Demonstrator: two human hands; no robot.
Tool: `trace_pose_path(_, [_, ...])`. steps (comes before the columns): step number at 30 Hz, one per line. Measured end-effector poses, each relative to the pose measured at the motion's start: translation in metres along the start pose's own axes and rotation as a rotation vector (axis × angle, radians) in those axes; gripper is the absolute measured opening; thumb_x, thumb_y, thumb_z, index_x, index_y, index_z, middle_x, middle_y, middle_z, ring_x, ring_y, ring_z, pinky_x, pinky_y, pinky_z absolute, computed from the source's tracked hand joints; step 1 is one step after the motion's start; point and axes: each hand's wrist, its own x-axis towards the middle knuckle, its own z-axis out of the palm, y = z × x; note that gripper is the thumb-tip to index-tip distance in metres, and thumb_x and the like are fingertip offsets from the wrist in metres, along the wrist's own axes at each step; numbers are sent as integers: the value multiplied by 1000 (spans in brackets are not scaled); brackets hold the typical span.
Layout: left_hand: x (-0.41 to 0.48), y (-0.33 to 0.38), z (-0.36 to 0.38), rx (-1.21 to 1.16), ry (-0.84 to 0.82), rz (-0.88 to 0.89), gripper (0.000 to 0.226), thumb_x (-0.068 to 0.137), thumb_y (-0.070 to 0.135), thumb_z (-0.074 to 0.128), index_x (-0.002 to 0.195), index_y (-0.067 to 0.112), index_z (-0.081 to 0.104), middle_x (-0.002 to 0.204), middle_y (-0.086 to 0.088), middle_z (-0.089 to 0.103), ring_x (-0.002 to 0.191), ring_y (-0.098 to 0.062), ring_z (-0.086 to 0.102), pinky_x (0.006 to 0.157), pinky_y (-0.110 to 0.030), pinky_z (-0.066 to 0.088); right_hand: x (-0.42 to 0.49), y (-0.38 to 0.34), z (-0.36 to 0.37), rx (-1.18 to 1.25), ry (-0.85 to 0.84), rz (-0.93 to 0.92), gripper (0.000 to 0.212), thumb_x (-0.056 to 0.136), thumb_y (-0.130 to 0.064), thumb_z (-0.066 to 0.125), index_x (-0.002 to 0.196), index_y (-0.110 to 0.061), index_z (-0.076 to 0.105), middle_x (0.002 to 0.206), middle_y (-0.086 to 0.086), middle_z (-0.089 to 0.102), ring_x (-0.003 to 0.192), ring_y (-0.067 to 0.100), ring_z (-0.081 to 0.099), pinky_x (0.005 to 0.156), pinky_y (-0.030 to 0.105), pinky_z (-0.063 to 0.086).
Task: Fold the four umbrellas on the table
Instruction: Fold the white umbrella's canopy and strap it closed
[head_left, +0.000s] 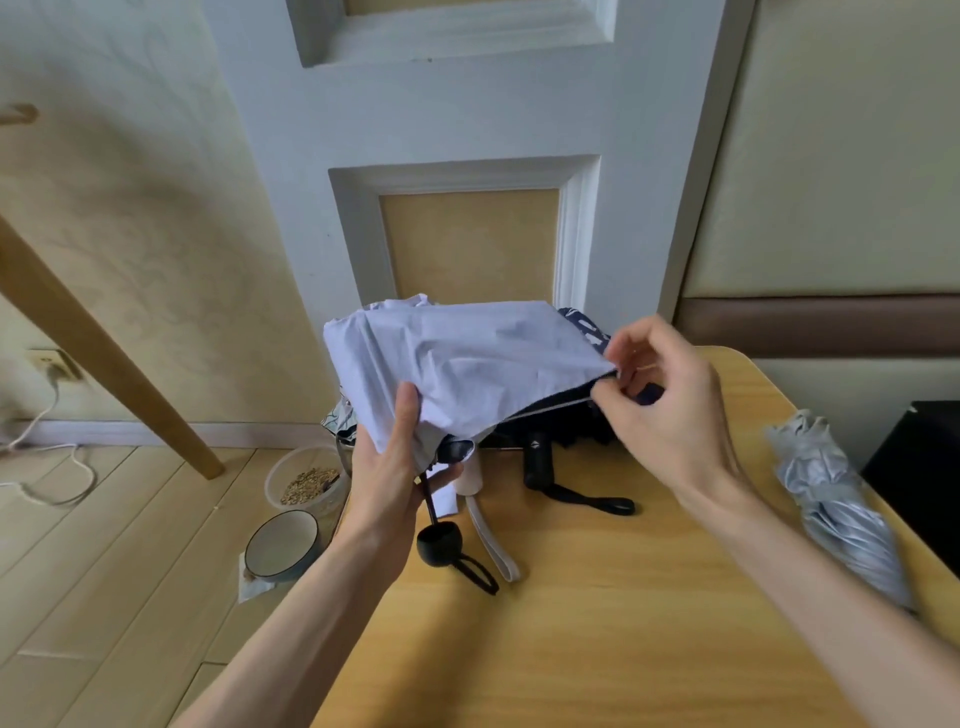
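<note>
A pale lilac umbrella (467, 358) with a dark lining is held above the far end of the wooden table (623, 597). My left hand (395, 467) grips its gathered canopy near the shaft; its round black handle (439, 543) hangs below. My right hand (660, 395) pinches the canopy's right edge. Under it lie a black umbrella (540, 462) with a wrist strap, a white-handled one (475, 480) and a dark patterned one (587, 325), mostly hidden. A folded silver-grey umbrella (831, 499) lies at the table's right edge.
On the floor to the left of the table stand a clear tub of grain (306, 483) and a ceramic bowl (283, 543). A slanted wooden leg (104, 353) and a white cable (47, 431) are further left. A white panelled wall stands behind the table.
</note>
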Motion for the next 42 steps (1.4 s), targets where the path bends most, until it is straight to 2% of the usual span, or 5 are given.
trace_pose_path(9, [-2, -13, 9, 18, -8, 26, 64, 93, 52, 78, 146, 26, 54, 132, 0, 73, 116, -27, 74, 96, -53, 61, -13, 21, -6, -224, 197, -150, 38, 78, 15, 70, 94, -17, 59, 82, -7, 61, 69, 18, 57, 55, 41, 49])
trace_pose_path(19, [2, -10, 3, 11, 111, 119, 62, 89, 36, 82, 143, 30, 52, 133, 1, 68, 112, -17, 74, 77, -34, 65, -14, 25, 2, -18, 20, 14, 56, 94, 8, 66, 142, -19, 54, 108, -5, 76, 97, 12, 74, 76, 44, 63])
trace_pose_path(24, [1, -11, 7, 36, 91, 162, 63, 91, 37, 80, 146, 31, 50, 134, 4, 66, 112, -14, 73, 74, -32, 65, -21, 23, 8, -293, 216, -171, 63, 80, 15, 50, 136, -12, 64, 124, -1, 74, 110, 14, 66, 84, 17, 48])
trace_pose_path(32, [18, 5, -11, 131, 47, 139, 68, 82, 40, 83, 141, 31, 52, 136, 0, 64, 116, -25, 72, 72, -40, 66, 9, 11, -44, 350, -805, 322, 58, 87, -13, 83, 140, -24, 60, 136, -8, 68, 131, 11, 62, 109, 30, 51])
trace_pose_path(42, [22, 7, -17, 190, -52, 174, 63, 85, 37, 81, 142, 30, 55, 135, -2, 67, 112, -23, 74, 72, -38, 66, 9, 29, -37, 219, -545, 299, 17, 82, -26, 85, 91, -13, 78, 87, -1, 76, 76, 11, 68, 74, 24, 57])
